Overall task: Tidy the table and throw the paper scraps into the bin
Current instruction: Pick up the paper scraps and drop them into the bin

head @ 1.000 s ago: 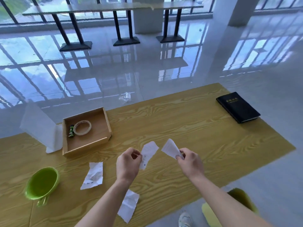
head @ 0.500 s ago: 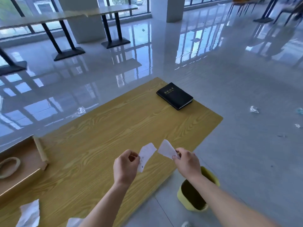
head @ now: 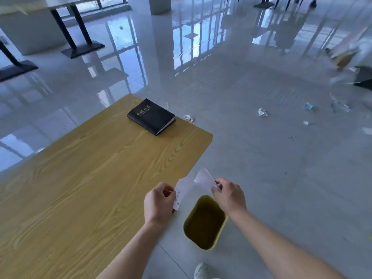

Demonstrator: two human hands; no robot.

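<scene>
My left hand (head: 159, 204) pinches a white paper scrap (head: 182, 190) at the near right edge of the wooden table (head: 84, 178). My right hand (head: 229, 196) pinches a second white paper scrap (head: 203, 179), and the two scraps overlap at their tips. Both hands hover just beyond the table's edge. A yellow-green bin (head: 205, 222) stands on the floor directly below and slightly nearer than the scraps; its inside looks dark. My right hand is over the bin's far rim.
A black notebook (head: 151, 116) lies near the table's far right corner. Several crumpled scraps (head: 262, 112) litter the grey floor to the right. A white shoe (head: 202, 271) shows at the bottom. Other tables' black bases (head: 82, 49) stand far left.
My view has swung right, so the wooden tray, green cup and loose scraps left the frame. Both hands carried their scraps rightward off the table to above the bin, now fully visible.
</scene>
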